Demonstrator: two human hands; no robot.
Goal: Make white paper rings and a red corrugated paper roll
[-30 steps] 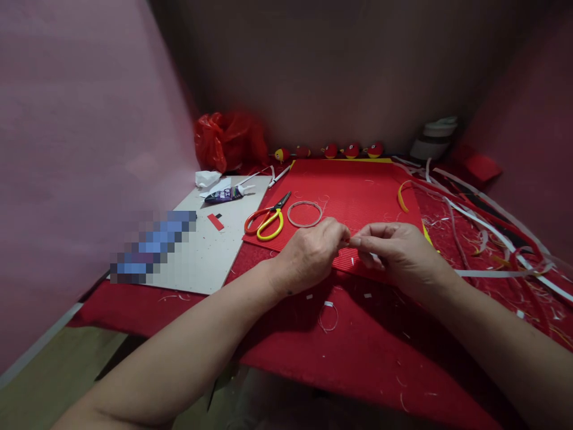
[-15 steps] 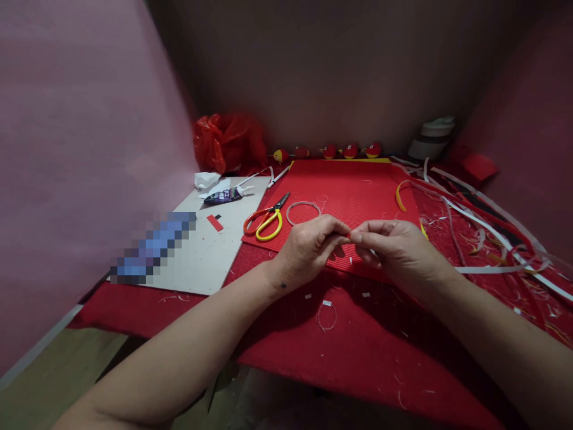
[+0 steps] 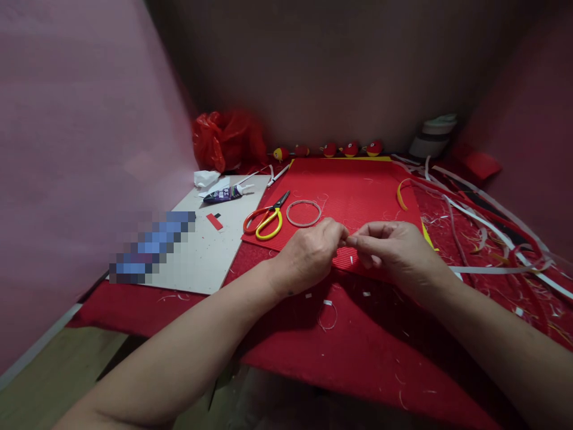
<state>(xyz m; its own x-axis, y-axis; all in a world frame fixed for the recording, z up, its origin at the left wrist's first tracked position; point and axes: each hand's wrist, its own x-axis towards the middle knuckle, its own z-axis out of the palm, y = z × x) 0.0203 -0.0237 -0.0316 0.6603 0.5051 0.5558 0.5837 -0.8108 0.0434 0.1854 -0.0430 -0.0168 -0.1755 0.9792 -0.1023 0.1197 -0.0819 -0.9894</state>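
Note:
My left hand (image 3: 316, 248) and my right hand (image 3: 389, 245) meet fingertip to fingertip above the front of a red ribbed sheet (image 3: 349, 191). Both are closed in a pinch. Whatever sits between the fingers is too small and too covered to make out. Left of my left hand lie scissors (image 3: 268, 218) with one orange and one yellow handle, their dark blades pointing away from me. A thin pale ring (image 3: 304, 213) rests flat on the sheet beside them.
On the left, a grey board (image 3: 201, 251) bears a glue tube (image 3: 224, 194) and a small red strip (image 3: 214, 221). Several red and yellow bird figures (image 3: 350, 149) line the back, near a red plastic bag (image 3: 228, 140). Loose strips (image 3: 487, 227) and a lidded cup (image 3: 434, 134) are on the right.
My left hand has rolled at the wrist, its knuckles turning more upward. The fingertips stay together, and the red bit that showed between them earlier is now hidden.

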